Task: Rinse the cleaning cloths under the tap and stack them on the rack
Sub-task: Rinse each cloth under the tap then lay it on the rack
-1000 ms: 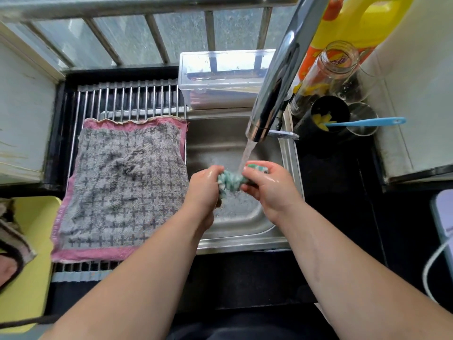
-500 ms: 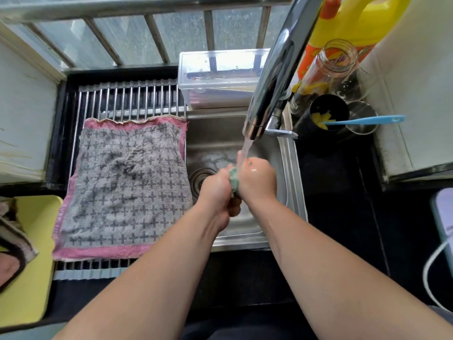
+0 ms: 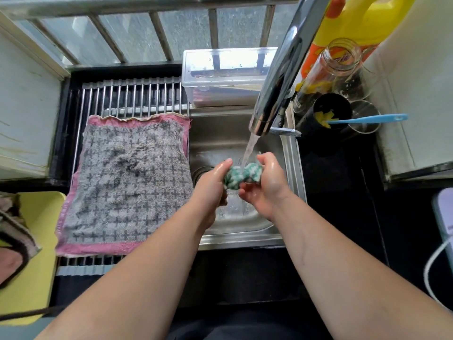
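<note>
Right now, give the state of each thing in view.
tap: running onto the green cloth
green cloth: bunched, wet, held between both hands
left hand: grips the green cloth
right hand: grips the green cloth
grey cloth: spread flat on the rack
clear box: lid closed
glass jar: lid off

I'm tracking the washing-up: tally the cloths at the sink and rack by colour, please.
Grey cloth with pink border, on the rack: 1
Green-and-white cloth, gripped by left hand and right hand: 1
Total: 2

Left hand (image 3: 211, 184) and right hand (image 3: 267, 185) wet, gripping cloth (image 3: 241, 174), forearms converging
</note>
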